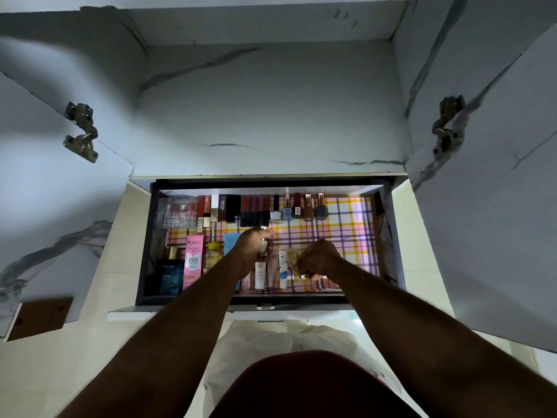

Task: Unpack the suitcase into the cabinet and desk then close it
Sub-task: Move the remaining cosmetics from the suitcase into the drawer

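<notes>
An open drawer (144,245) lined with pink and yellow checked paper lies below me, under an open cabinet. Rows of cosmetics fill it: lipsticks (254,206) and nail polish bottles (307,206) along the back, a pink BB cream box (193,257), a blue perfume bottle (169,274) and tubes (281,270) at the front. My left hand (251,248) grips a small pale bottle with a silver cap (264,244) above the middle of the drawer. My right hand (319,257) is curled over the front tubes; what it pinches is hidden. The suitcase is out of view.
Two marble-patterned cabinet doors (51,188) (497,206) stand open at left and right, with metal hinges (81,131). The cabinet shelf (268,110) above the drawer is bare. A clear plastic organiser (176,212) sits in the drawer's back left corner. The right part of the liner is uncovered.
</notes>
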